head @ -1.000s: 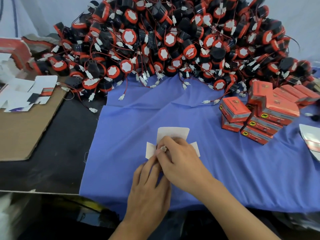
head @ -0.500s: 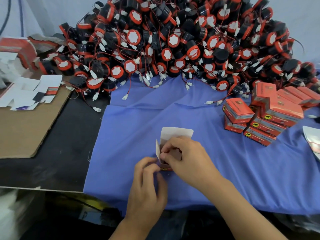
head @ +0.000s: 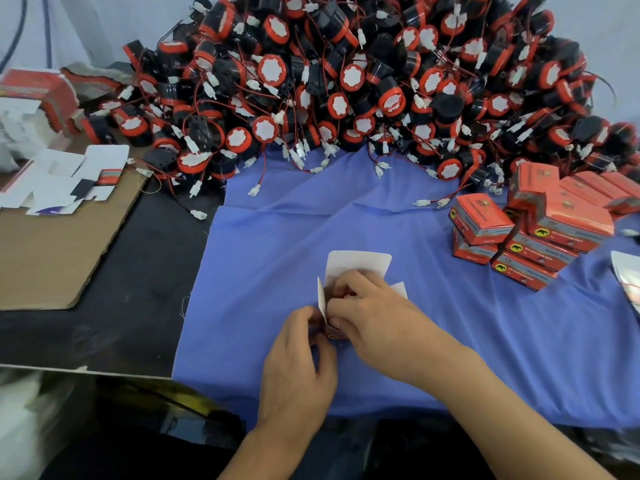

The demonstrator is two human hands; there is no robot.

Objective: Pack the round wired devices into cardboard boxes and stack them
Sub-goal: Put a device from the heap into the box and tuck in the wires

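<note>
- While both hands work near the middle of the blue cloth (head: 467, 341), the open box (head: 334, 335) sits between them with its mouth upward. Only an orange strip of its near wall shows.
- Left hand (head: 298, 362): fingers curled, pinching the box's near-left corner, just beside the left side flap (head: 321, 296), which stands upright.
- Right hand (head: 375, 315): fingers curled over the mouth and gripping the box from the right. The contents are hidden under these fingers, so I cannot tell whether a device is seated.
- Far flap (head: 358, 263): white, lying open just beyond the right fingertips, with its hinge running left to right. The right side flap (head: 399, 288) peeks out behind the right hand.
- Judgement: the step in hand is closing. The far flap must fold toward the near side, and the right hand is nearer to it.
- The stack of packed boxes (head: 519, 237) lies to the far right, well apart, on the right hand's side.
- The pile of round wired devices (head: 346, 81) spans the far edge, and flat box blanks (head: 59, 178) lie far left.
</note>
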